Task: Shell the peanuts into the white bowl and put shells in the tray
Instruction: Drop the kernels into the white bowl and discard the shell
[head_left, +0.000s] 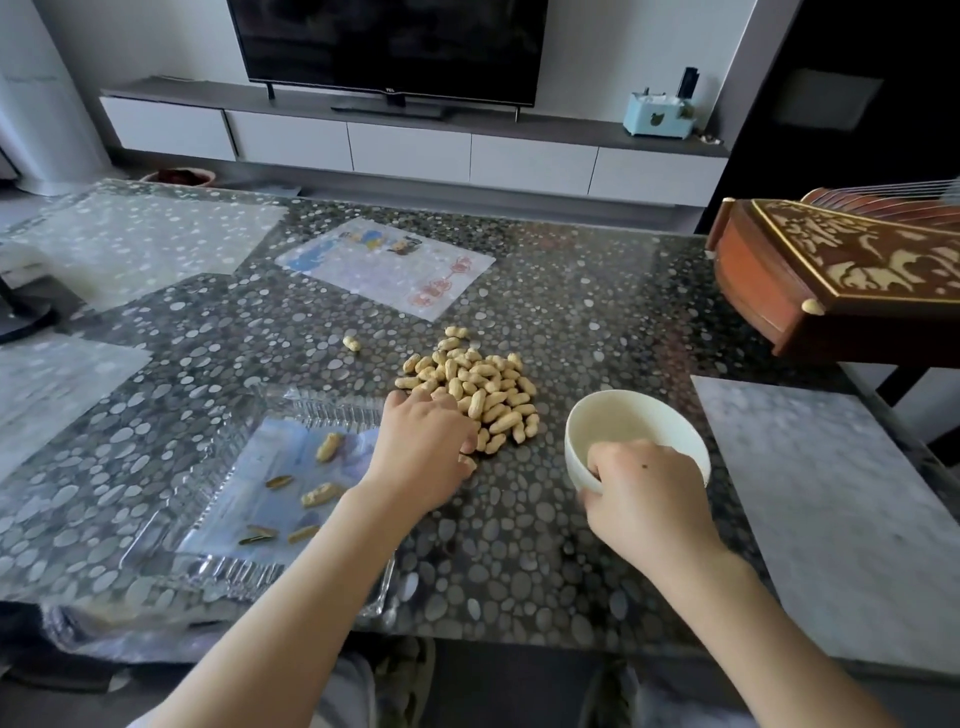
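Peanuts: a heap of unshelled peanuts (478, 387) lies mid-counter, between the tray and the white bowl. One stray peanut (351, 343) sits apart, further back on the left.
Left hand: the left hand (423, 449) lies palm down on the heap's near edge, its fingers (410, 408) bent and close together over the nuts. A peanut shows just at the thumb, but the back of the hand hides whether one is pinched.
Right hand: the right hand (644, 493) holds the near rim of the white bowl (631, 415), fingers hooked inside and thumb outside.
White bowl: it stands upright on the counter (519, 530), just right of the heap. The hand and rim hide what is in it.
Tray: a clear plastic tray (234, 574) sits left of the heap and holds a few shell pieces (322, 493).
Step in hand: most likely picking up the next peanut.
Doing it well: take a single nut from the loose near edge, not a fistful, so the heap does not scatter. Crack it along the seam right above the bowl so the kernels drop in. Steady the bowl, then carry the halves left to the tray.
Progress: early, judging by the few shells and the large heap.
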